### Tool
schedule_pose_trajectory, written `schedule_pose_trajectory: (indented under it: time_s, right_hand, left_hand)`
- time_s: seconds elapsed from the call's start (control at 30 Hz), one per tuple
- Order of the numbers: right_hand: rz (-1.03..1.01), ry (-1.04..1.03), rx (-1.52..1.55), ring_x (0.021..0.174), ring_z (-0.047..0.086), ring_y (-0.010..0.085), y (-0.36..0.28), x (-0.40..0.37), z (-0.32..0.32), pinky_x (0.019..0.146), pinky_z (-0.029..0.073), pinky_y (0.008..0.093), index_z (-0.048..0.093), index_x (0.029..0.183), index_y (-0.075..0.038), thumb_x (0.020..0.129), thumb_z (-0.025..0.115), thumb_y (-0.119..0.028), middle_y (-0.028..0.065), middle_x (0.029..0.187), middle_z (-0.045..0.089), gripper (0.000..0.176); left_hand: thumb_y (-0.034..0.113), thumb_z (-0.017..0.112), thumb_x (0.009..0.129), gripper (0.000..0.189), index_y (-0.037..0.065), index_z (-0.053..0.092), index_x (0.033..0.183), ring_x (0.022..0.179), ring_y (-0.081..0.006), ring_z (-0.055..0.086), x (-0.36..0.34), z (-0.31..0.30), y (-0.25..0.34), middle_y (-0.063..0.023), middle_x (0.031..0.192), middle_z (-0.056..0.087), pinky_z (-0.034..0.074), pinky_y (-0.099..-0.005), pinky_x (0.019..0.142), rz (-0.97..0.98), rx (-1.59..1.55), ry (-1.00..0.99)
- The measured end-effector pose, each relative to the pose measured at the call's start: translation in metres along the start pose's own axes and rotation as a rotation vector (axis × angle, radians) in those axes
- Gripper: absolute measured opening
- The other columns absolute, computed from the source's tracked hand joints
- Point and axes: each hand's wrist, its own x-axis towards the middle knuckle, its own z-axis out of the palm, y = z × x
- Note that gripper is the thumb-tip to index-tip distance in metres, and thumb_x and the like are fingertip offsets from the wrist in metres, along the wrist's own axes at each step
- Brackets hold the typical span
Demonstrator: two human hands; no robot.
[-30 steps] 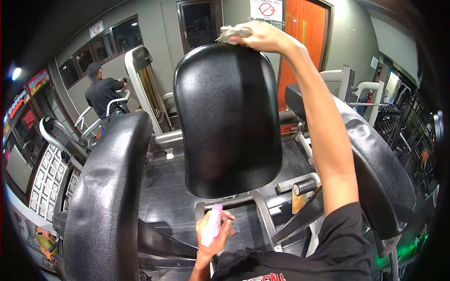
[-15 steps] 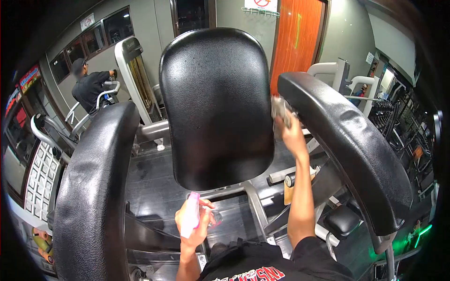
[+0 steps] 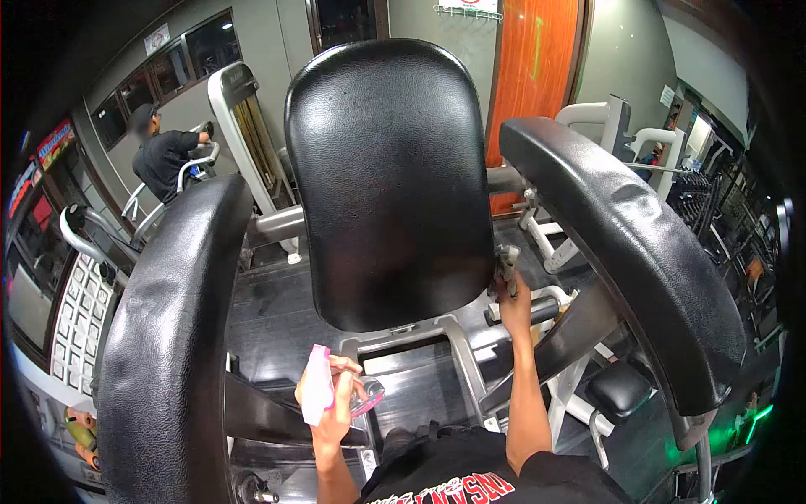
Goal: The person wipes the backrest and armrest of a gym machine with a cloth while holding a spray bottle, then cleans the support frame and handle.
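A black padded backrest (image 3: 390, 185) stands upright in front of me, its surface shiny. My right hand (image 3: 517, 304) grips a crumpled greyish cloth (image 3: 506, 265) against the lower right edge of the pad. Low in the middle, in front of my torso, my left hand (image 3: 337, 412) is wrapped round a spray bottle (image 3: 318, 388) with a white and pink head. Part of its clear body shows past my fingers, and the rest is hidden by the hand.
Thick black arm pads flank me, one on the left (image 3: 172, 336) and one on the right (image 3: 630, 260). Below the backrest runs a grey metal frame (image 3: 457, 361). At the back left, a person (image 3: 168, 155) in dark clothes is at another machine. An orange-brown door (image 3: 533, 84) stands behind.
My right hand has slid the cloth down along the backrest's right edge. My left hand, still holding the spray bottle, has shifted slightly left, and the view has tilted a little.
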Motion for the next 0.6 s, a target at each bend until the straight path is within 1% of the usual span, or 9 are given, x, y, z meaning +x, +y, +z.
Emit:
schedule_pose_trajectory:
  time_s: [0.1, 0.23, 0.27, 0.33, 0.37, 0.4, 0.43, 0.5, 0.6]
  right_hand:
    - [-0.089, 0.089, -0.022, 0.086, 0.055, 0.0137, 0.010, -0.014, 0.012, 0.079, 0.044, 0.0286, 0.056, 0.118, 0.000, 0.096, 0.054, -0.017, 0.0060, 0.093, 0.064, 0.028]
    - [0.179, 0.129, 0.066, 0.091, 0.055, 0.0142, 0.015, -0.034, 0.026, 0.083, 0.043, 0.0291, 0.055, 0.119, 0.002, 0.098, 0.051, -0.029, 0.0061, 0.102, 0.063, 0.038]
    - [0.184, 0.107, 0.187, 0.093, 0.055, 0.0139, 0.043, -0.037, 0.031, 0.084, 0.043, 0.0287, 0.054, 0.120, 0.001, 0.098, 0.050, -0.033, 0.0046, 0.104, 0.062, 0.041]
    - [0.181, 0.058, 0.199, 0.094, 0.055, 0.0136, 0.044, -0.050, 0.037, 0.085, 0.043, 0.0283, 0.054, 0.121, 0.001, 0.098, 0.050, -0.033, 0.0039, 0.105, 0.062, 0.041]
    - [0.178, 0.008, 0.207, 0.096, 0.055, 0.0132, 0.044, -0.055, 0.043, 0.085, 0.042, 0.0278, 0.054, 0.122, 0.000, 0.098, 0.050, -0.034, 0.0032, 0.106, 0.062, 0.041]
    - [0.204, 0.005, 0.470, 0.099, 0.054, 0.0126, 0.038, -0.060, 0.054, 0.088, 0.042, 0.0277, 0.052, 0.125, -0.001, 0.099, 0.049, -0.033, 0.0033, 0.109, 0.061, 0.041]
    - [0.206, 0.000, 0.471, 0.099, 0.054, 0.0126, 0.042, -0.067, 0.064, 0.088, 0.042, 0.0277, 0.052, 0.125, -0.001, 0.099, 0.049, -0.033, 0.0033, 0.109, 0.061, 0.041]
    - [0.363, 0.023, 0.594, 0.101, 0.054, 0.0120, 0.054, -0.084, 0.084, 0.090, 0.042, 0.0281, 0.050, 0.128, 0.000, 0.099, 0.048, -0.034, 0.0038, 0.114, 0.059, 0.044]
    - [0.518, -0.049, 0.591, 0.111, 0.048, 0.0138, 0.058, -0.118, 0.121, 0.097, 0.037, 0.0284, 0.047, 0.129, -0.001, 0.096, 0.052, -0.039, 0.0054, 0.122, 0.053, 0.051]
  left_hand:
    - [0.007, 0.050, 0.093, 0.016, 0.000, 0.047, 0.106, 0.053, -0.0180, 0.059, -0.002, -0.003, 0.003, -0.0164, 0.087, 0.057, 0.050, -0.0309, 0.058, -0.003, -0.022, 0.048]
    - [0.008, 0.050, 0.093, 0.016, 0.000, 0.047, 0.107, 0.053, -0.0179, 0.059, -0.002, -0.008, -0.001, -0.0164, 0.088, 0.057, 0.049, -0.0307, 0.057, 0.000, -0.030, 0.044]
    - [0.008, 0.050, 0.093, 0.016, 0.000, 0.047, 0.107, 0.053, -0.0179, 0.059, -0.002, -0.009, -0.001, -0.0165, 0.088, 0.056, 0.049, -0.0306, 0.057, -0.004, -0.024, 0.043]
    - [0.008, 0.050, 0.093, 0.016, 0.000, 0.046, 0.107, 0.053, -0.0179, 0.058, 0.000, -0.010, -0.001, -0.0165, 0.088, 0.056, 0.049, -0.0305, 0.057, -0.003, -0.017, 0.043]
    - [0.000, 0.050, 0.090, 0.015, -0.002, 0.049, 0.104, 0.053, -0.0178, 0.060, 0.000, -0.010, -0.001, -0.0164, 0.086, 0.059, 0.050, -0.0293, 0.054, 0.011, -0.056, 0.087]
    - [-0.008, 0.051, 0.087, 0.015, -0.005, 0.051, 0.101, 0.054, -0.0177, 0.062, 0.000, -0.011, 0.000, -0.0162, 0.084, 0.062, 0.050, -0.0281, 0.050, 0.024, -0.094, 0.132]
    - [-0.008, 0.051, 0.087, 0.015, -0.005, 0.051, 0.101, 0.054, -0.0177, 0.062, 0.000, -0.013, 0.000, -0.0162, 0.084, 0.062, 0.050, -0.0281, 0.050, 0.023, -0.091, 0.136]
    - [0.008, 0.048, 0.094, 0.016, 0.001, 0.046, 0.108, 0.053, -0.0183, 0.058, -0.001, -0.017, 0.001, -0.0163, 0.089, 0.056, 0.049, -0.0297, 0.058, -0.005, 0.026, 0.070]
    - [0.007, 0.047, 0.094, 0.017, 0.001, 0.046, 0.109, 0.053, -0.0186, 0.058, -0.002, -0.021, 0.005, -0.0160, 0.090, 0.056, 0.049, -0.0302, 0.058, -0.013, 0.050, 0.081]
